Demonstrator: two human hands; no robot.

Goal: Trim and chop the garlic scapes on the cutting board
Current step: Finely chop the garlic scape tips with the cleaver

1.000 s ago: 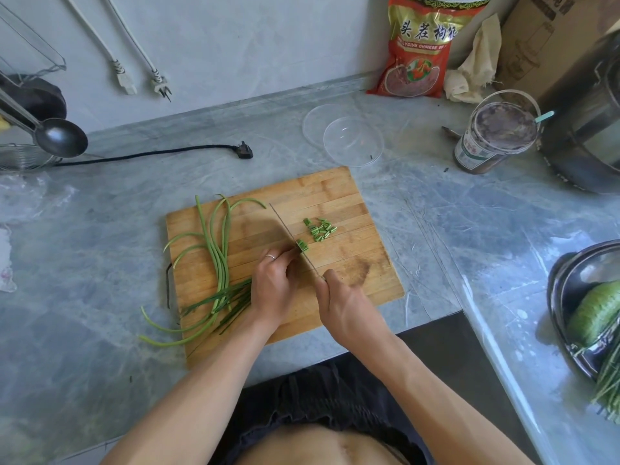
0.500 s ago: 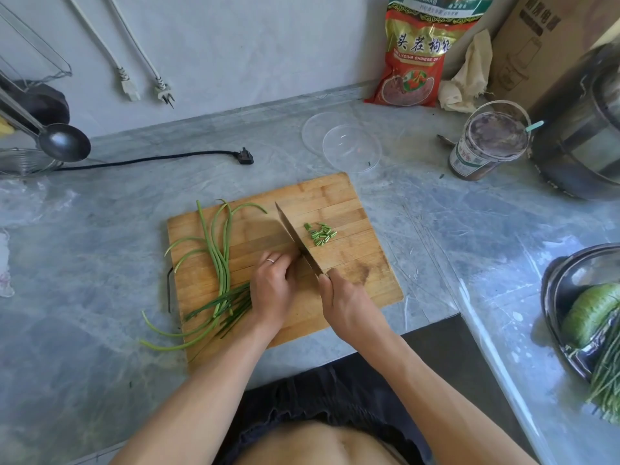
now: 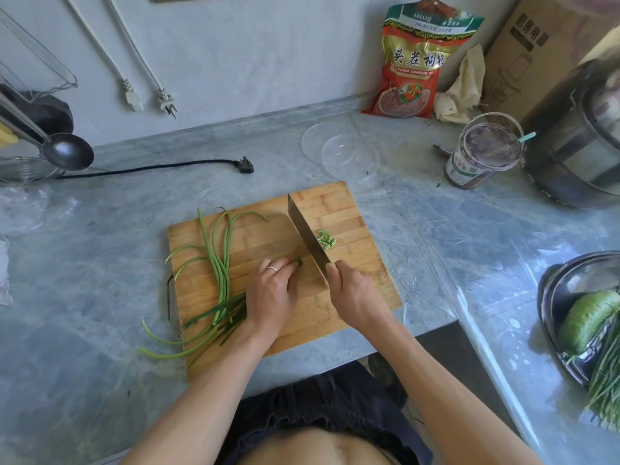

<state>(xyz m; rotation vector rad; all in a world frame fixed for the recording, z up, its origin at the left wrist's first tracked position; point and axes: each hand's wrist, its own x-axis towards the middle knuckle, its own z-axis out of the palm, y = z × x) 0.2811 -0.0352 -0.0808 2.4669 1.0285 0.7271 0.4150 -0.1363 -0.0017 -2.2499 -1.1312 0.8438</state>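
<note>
Garlic scapes (image 3: 219, 280) on cutting board (image 3: 362, 290): left hand (image 3: 273, 297) curls fingers over the bunch, cut ends just beyond fingertips, steadying it; right hand (image 3: 355, 292) clenches the cleaver (image 3: 307, 238), chopped pieces (image 3: 326, 240) beyond the blade, apparently kept clear.

A grey stone counter (image 3: 100, 256) holds everything. A wooden cutting board (image 3: 268, 226) lies in the middle of it. At 12 o'clock from the board sit two clear plastic lids (image 3: 339, 152), one partly over the other. At 1 o'clock a red snack bag (image 3: 416, 68) leans on the wall, with a crumpled cloth (image 3: 463, 88) just beside it. At 2 o'clock stands a jar (image 3: 483, 156) next to a big dark pot (image 3: 583, 156). At 3 o'clock is a metal bowl (image 3: 557, 280). At 10 o'clock lies a black cord with a plug (image 3: 246, 165).
</note>
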